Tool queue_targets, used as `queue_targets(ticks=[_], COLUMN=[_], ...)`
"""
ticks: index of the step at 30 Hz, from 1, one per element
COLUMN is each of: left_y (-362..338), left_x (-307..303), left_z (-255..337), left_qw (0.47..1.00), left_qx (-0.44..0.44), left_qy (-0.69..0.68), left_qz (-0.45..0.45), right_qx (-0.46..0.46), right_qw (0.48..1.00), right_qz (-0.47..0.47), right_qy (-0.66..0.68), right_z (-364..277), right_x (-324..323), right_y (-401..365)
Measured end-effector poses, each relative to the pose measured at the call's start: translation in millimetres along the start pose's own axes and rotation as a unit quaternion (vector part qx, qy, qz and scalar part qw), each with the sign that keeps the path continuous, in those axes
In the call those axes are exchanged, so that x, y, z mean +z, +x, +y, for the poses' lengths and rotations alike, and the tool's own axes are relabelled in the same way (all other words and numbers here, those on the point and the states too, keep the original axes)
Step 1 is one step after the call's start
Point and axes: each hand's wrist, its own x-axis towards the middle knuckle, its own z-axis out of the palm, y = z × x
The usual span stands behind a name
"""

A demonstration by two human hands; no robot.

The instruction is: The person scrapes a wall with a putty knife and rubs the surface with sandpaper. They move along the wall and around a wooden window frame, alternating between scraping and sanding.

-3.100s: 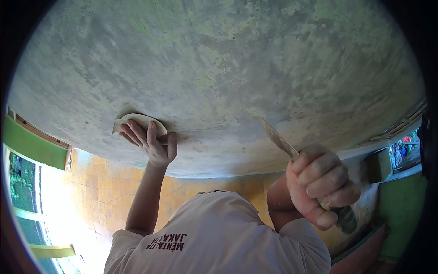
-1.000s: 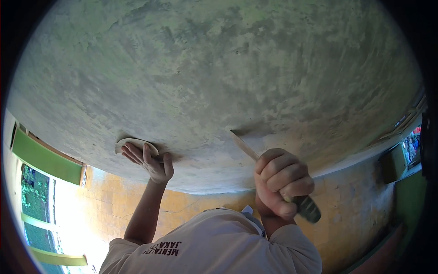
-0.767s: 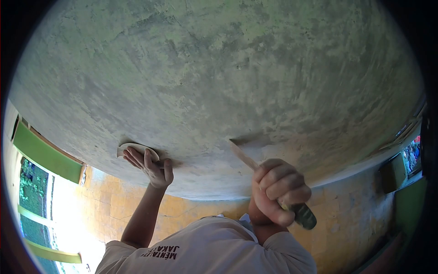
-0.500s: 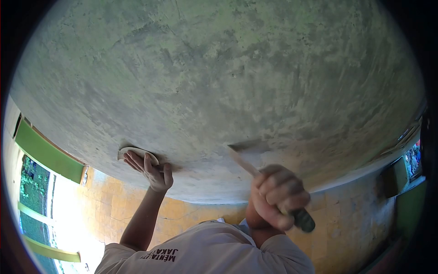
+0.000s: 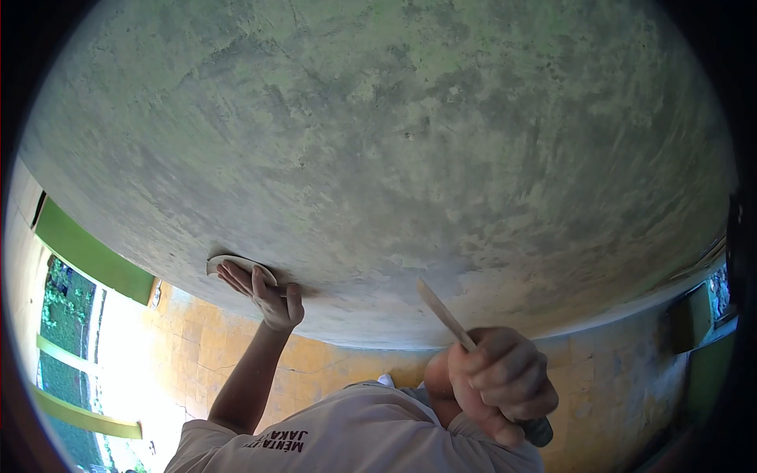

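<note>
My left hand [image 5: 266, 298] is raised against the grey wall [image 5: 410, 173], its fingers stretched over a thin pale piece with a rounded edge [image 5: 230, 260]. That piece lies between my fingers and the wall; I cannot make out its exact kind. In my right hand [image 5: 505, 374] is a putty knife [image 5: 443, 312], gripped in a fist. Its narrow blade, seen nearly edge-on, points up and left, apart from the wall. The dark end of its handle shows below my fist. Patchy grey and greenish smears cover the wall.
Below lies a floor of yellowish tiles [image 5: 307, 370]. At the left are a green panel [image 5: 95, 252] and a bright opening with plants beyond. Another green part [image 5: 710, 370] stands at the right, under a small opening. My light shirt [image 5: 355, 433] fills the bottom.
My right hand has drawn down and slightly right with the putty knife, taking the blade tip away from a dark patch on the wall. My left hand has barely moved.
</note>
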Motion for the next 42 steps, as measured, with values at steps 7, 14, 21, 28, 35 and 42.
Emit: queue_targets(ticks=[7,14,21,28,35,42], left_y=[3,-5,-1,-4,-4,-8], left_x=[5,3,2,4,2,4], left_z=[-1,-8,-5,-11,-10,-13], left_qw=[1.0,1.0,1.0,1.0,1.0,1.0], left_qx=[0.006,0.007,0.013,0.013,0.023,0.009], left_qy=[0.003,0.009,0.016,0.021,0.015,0.012], left_qz=[0.015,0.011,0.008,0.008,0.009,0.023], right_qx=[-0.009,-0.001,0.029,0.013,0.025,0.046], right_qw=[1.0,1.0,0.999,1.0,0.999,0.998], right_qz=[-0.013,0.006,-0.006,0.017,-0.02,-0.039], right_qy=[-0.016,0.008,-0.021,-0.019,-0.015,-0.008], right_z=[-4,-1,-1,6,6,13], right_x=[1,-10,-8,-9,-5,6], right_y=[1,1,3,0,3,3])
